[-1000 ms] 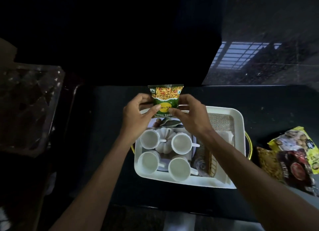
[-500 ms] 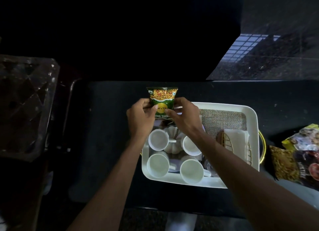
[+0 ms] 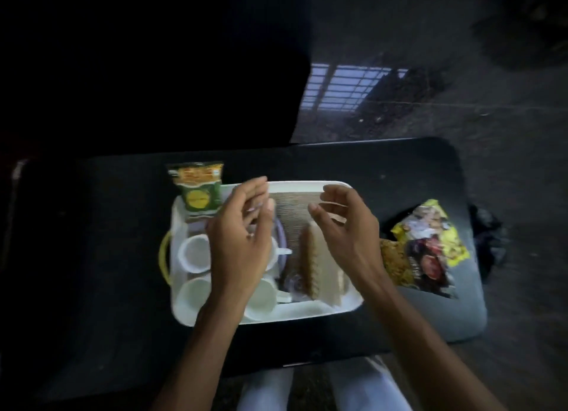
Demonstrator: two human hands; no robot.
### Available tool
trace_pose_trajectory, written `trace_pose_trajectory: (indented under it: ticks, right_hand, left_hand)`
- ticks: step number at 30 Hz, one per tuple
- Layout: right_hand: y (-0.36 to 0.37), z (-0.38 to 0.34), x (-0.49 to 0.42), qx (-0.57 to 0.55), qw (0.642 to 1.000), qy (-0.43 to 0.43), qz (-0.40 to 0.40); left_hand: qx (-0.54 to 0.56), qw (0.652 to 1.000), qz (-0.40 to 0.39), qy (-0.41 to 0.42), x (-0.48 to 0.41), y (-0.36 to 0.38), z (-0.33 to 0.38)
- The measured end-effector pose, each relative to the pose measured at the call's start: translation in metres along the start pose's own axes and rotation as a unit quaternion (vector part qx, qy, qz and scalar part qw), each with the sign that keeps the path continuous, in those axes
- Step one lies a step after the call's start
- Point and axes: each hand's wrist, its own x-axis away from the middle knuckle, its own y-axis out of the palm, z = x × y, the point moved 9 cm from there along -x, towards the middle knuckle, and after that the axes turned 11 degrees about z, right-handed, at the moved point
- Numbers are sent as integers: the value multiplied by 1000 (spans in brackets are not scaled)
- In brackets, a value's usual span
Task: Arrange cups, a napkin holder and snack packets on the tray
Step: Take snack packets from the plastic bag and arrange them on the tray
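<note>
White cups (image 3: 194, 254) fill the near left of the white tray (image 3: 307, 314), the napkin holder (image 3: 319, 266) stands beside them, both the left hand (image 3: 242, 241) and right hand (image 3: 347, 226) hover above, loosely spread and empty, and a green snack packet (image 3: 198, 189) leans upright at the far-left corner.

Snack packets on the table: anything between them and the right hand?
Nothing visible. The snack packets lie on the table just right of the tray; the right hand hovers open over the tray beside them.

Head camera looks steeply down, close above tray (image 3: 307, 314).
</note>
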Motion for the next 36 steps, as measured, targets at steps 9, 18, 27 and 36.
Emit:
trace_pose_trajectory:
  ticks: [9,18,27,36]
  right_hand:
    - [-148,55,-10,193,976,-99,25]
    - [-187,129,-15,136,991,-11,-13]
    - [-188,166,-11,-33,993,97,-65]
    - [-187,173,5,-118,972,127,-159]
  left_hand:
    - [-163,938,-273,136,101,190,40]
    - [-312,838,-425,141,119,268,-12]
    - [-344,822,-431,141,110,266,-22]
    - [-264,890,-356,111,104,239,8]
